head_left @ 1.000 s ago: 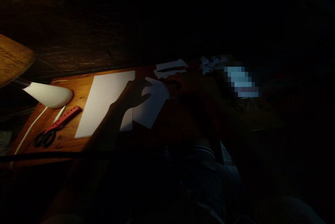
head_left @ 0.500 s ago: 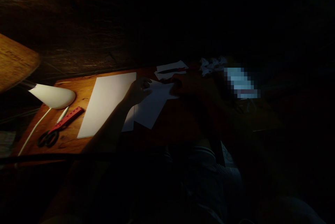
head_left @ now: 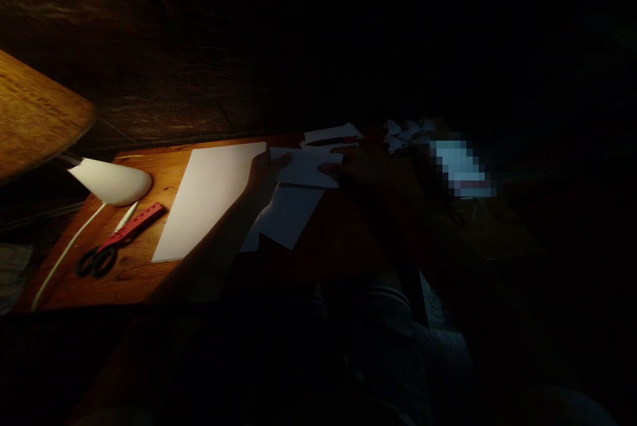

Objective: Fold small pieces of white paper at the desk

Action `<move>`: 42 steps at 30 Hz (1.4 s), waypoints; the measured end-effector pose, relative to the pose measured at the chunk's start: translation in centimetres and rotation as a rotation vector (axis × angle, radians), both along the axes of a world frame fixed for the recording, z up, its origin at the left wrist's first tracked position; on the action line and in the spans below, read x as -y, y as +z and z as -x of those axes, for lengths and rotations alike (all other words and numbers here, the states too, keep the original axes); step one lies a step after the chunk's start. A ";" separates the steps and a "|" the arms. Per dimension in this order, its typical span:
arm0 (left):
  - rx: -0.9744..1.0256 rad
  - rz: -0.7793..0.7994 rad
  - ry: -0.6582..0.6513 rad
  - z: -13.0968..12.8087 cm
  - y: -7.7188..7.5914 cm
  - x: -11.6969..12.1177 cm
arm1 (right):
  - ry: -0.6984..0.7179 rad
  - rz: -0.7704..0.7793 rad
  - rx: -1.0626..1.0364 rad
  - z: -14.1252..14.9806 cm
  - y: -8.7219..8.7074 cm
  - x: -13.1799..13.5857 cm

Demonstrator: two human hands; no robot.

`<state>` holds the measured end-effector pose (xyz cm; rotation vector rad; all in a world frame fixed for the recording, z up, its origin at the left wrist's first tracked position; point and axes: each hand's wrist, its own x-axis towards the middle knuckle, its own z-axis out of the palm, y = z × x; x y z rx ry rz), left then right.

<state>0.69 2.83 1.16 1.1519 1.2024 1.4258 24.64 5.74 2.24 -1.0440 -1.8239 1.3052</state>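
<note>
Left hand: my left hand (head_left: 273, 164) is at the left end of the upper paper panel (head_left: 308, 168), thumb reaching onto it; the other fingers are hidden, so I cannot tell how far it is closed.
Right hand: my right hand (head_left: 348, 164) meets the panel's right end in deep shadow, thumb over its face; I cannot tell how firmly it grips.
Upper paper panel: between my hands, toward the far edge of the counter (head_left: 139, 283), above a lower paper piece (head_left: 293, 213); I cannot tell whether the two are joined.
Large white paper: the large white paper (head_left: 209, 204) lies flat left of that, partly under my left forearm.
Left end of counter: a white lamp (head_left: 112, 180) and its cord (head_left: 64, 250), with black-handled scissors (head_left: 97, 261) against a red strip (head_left: 137, 223).
Far edge: small paper pieces (head_left: 331, 134) with a dark slim tool on them, then crumpled-looking white papers (head_left: 405, 135) farther right.
Right end: a bright pixelated patch (head_left: 462, 170); I cannot make out what it covers.
</note>
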 end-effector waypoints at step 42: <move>-0.219 0.198 -0.026 -0.1 -0.1 0.2 | 0.138 -0.128 0.036 0.2 -0.4 -0.6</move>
